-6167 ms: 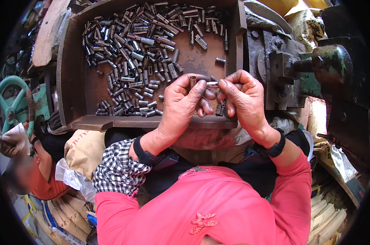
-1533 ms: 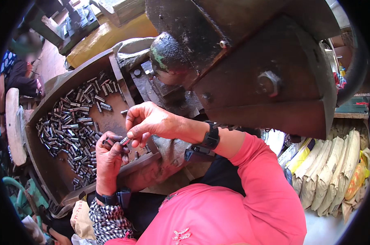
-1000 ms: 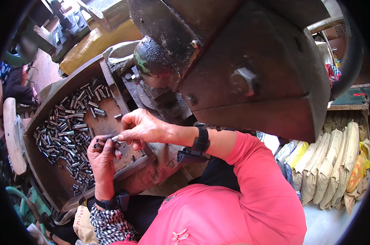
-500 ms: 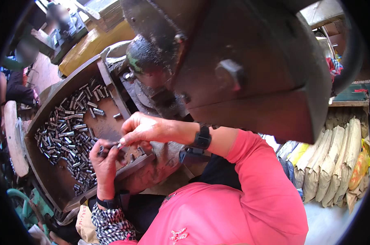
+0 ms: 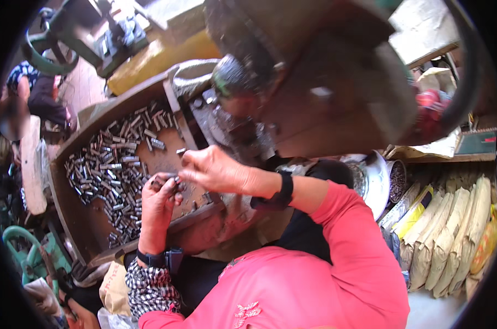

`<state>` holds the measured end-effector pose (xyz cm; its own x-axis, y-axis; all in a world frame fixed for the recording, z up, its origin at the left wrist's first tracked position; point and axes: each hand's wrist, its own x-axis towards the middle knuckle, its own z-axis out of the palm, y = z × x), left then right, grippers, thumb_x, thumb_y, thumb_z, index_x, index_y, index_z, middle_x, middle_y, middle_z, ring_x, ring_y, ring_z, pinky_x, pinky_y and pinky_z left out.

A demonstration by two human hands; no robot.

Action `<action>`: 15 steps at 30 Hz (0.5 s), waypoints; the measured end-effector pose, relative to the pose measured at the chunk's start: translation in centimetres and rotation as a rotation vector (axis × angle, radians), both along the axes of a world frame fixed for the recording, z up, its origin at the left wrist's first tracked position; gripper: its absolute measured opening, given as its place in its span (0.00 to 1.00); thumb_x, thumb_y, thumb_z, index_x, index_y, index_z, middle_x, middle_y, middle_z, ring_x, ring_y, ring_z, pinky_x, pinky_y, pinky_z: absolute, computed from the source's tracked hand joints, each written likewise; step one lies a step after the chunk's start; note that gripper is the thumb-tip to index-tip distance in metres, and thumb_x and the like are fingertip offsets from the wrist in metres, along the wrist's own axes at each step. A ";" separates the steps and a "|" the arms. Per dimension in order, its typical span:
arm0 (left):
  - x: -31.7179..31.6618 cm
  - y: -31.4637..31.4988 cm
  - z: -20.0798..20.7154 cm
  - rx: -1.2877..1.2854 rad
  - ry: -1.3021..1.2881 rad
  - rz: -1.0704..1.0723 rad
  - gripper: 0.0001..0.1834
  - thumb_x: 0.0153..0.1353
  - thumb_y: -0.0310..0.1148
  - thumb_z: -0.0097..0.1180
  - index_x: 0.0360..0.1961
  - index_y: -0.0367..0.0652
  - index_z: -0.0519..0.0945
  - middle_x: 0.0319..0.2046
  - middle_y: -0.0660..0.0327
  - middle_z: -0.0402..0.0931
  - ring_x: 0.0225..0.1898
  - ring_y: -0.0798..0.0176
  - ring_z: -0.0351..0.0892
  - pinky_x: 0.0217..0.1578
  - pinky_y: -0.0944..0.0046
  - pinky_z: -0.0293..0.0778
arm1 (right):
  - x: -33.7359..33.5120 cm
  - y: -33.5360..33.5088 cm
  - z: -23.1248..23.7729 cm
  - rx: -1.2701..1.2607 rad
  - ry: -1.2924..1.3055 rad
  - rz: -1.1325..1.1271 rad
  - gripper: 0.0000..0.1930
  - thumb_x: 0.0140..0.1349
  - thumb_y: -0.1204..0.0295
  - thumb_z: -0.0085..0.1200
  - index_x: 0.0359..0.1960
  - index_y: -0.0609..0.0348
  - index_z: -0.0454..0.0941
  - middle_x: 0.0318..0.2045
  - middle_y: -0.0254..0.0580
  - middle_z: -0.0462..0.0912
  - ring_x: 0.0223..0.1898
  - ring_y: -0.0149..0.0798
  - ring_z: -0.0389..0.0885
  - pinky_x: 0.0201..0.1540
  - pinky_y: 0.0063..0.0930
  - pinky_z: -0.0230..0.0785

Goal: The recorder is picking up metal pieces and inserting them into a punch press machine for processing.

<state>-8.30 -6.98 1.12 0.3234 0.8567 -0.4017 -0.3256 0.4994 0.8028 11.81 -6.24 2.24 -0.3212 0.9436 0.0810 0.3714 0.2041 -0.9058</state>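
Both my hands meet over the near right part of a brown tray (image 5: 163,156), which holds many short, shiny metal tubes (image 5: 108,181). My left hand (image 5: 158,200) is turned up, its fingers curled around small dark metal tubes that show only partly. Just to its right, my right hand (image 5: 218,171) reaches in from above, thumb and fingers pinched at the left fingertips. Whatever sits in that pinch is hidden. One loose tube (image 5: 181,151) lies on the tray floor beyond the right fingers.
A large dark machine (image 5: 336,120) rises right in front of me, beside the tray. To the right are a white basin (image 5: 377,183), a container of small parts (image 5: 397,178) and a row of paper packets (image 5: 443,236). Another person (image 5: 45,96) sits at the far left.
The view has swung, so the tray and machine sit farther right and the white basin shows. My right fingers have drawn back slightly from the left hand's, their pinch now less visible.
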 end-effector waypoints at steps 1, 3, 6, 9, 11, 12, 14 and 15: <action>0.3 0.0 0.1 -0.004 0.028 0.021 0.07 0.59 0.27 0.55 0.38 0.35 0.74 0.27 0.57 0.77 0.22 0.68 0.76 0.22 0.73 0.74 | 0.1 -0.6 -0.3 0.173 -0.057 -0.064 0.15 0.54 0.67 0.57 0.35 0.68 0.71 0.21 0.60 0.76 0.27 0.57 0.77 0.29 0.42 0.70; -0.9 -0.2 -0.5 0.032 0.029 0.041 0.08 0.59 0.27 0.55 0.38 0.35 0.74 0.28 0.57 0.77 0.22 0.68 0.76 0.22 0.73 0.73 | 0.4 -2.4 2.9 0.247 -0.033 -0.140 0.17 0.55 0.66 0.56 0.37 0.68 0.67 0.23 0.59 0.75 0.27 0.58 0.78 0.28 0.44 0.69; -1.7 -0.1 -1.4 0.057 0.049 0.090 0.09 0.59 0.27 0.55 0.39 0.35 0.74 0.28 0.57 0.77 0.22 0.68 0.76 0.22 0.74 0.73 | 4.2 -7.7 8.7 0.342 -0.063 0.120 0.14 0.56 0.67 0.56 0.34 0.65 0.70 0.23 0.49 0.74 0.22 0.51 0.76 0.23 0.39 0.67; -2.4 -0.9 -0.5 0.077 0.099 0.124 0.10 0.59 0.27 0.56 0.40 0.35 0.74 0.28 0.56 0.77 0.23 0.68 0.77 0.23 0.74 0.73 | 10.5 -13.5 15.3 0.718 -0.595 -0.176 0.13 0.53 0.70 0.60 0.38 0.58 0.72 0.26 0.39 0.78 0.23 0.38 0.76 0.24 0.27 0.68; -1.3 -1.2 0.8 0.090 0.199 0.040 0.10 0.59 0.27 0.55 0.40 0.35 0.74 0.28 0.56 0.78 0.23 0.68 0.78 0.23 0.74 0.73 | 14.5 -15.0 15.2 0.813 0.034 -0.550 0.16 0.61 0.69 0.51 0.46 0.66 0.67 0.40 0.51 0.77 0.31 0.35 0.77 0.33 0.28 0.70; -0.7 -1.4 1.9 0.091 0.245 0.016 0.10 0.59 0.28 0.54 0.40 0.34 0.74 0.29 0.57 0.77 0.23 0.68 0.78 0.23 0.74 0.73 | 16.5 -16.3 15.1 0.825 0.103 -0.889 0.16 0.63 0.72 0.46 0.49 0.72 0.65 0.43 0.54 0.75 0.38 0.38 0.76 0.43 0.32 0.69; 0.5 -1.6 3.1 0.146 0.265 -0.029 0.09 0.59 0.28 0.53 0.39 0.34 0.75 0.28 0.59 0.77 0.24 0.70 0.77 0.24 0.74 0.73 | 18.1 -14.2 17.0 0.859 0.000 -1.176 0.18 0.62 0.75 0.48 0.51 0.74 0.65 0.47 0.52 0.74 0.48 0.40 0.74 0.54 0.31 0.63; 1.6 -1.4 4.2 0.187 0.279 -0.064 0.09 0.59 0.28 0.54 0.37 0.33 0.76 0.28 0.59 0.77 0.25 0.71 0.76 0.24 0.73 0.72 | 19.3 -13.6 16.8 0.803 0.111 -1.072 0.19 0.61 0.76 0.49 0.52 0.72 0.65 0.48 0.48 0.74 0.49 0.39 0.73 0.54 0.30 0.63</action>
<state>-6.66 -8.37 5.33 0.2787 0.9055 -0.3201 -0.0533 0.3473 0.9362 31.13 -19.86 18.99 0.5845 0.4033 0.7041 0.6147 0.3462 -0.7087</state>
